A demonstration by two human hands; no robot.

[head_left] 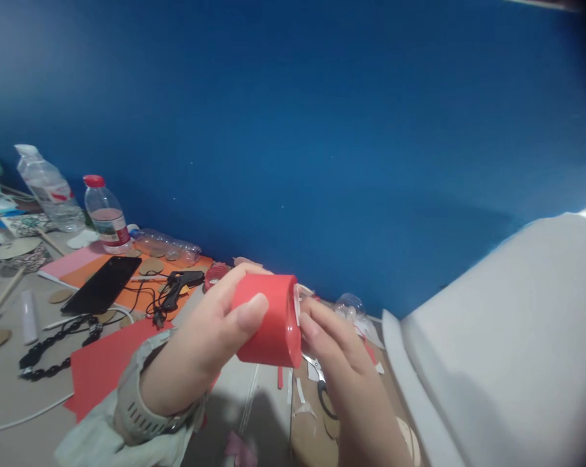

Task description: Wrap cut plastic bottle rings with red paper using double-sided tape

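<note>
A short red tube [268,321], which looks like rolled paper or card, is held up above the desk. My left hand [229,311] wraps around it, with the thumb lying across its near side. At the tube's right-hand end, a thin white strip [297,305] shows along the rim. The bent fingers of my right hand [339,344] are pressed together at this strip and appear to pinch it. The tips of those fingers are partly hidden.
Scissors [322,386] lie below my right hand among paper scraps. Left on the desk are red paper [100,363], a black glue gun [180,285], a phone [102,285], a beaded bracelet [47,350] and bottles [108,217]. A blue wall [293,143] rises behind.
</note>
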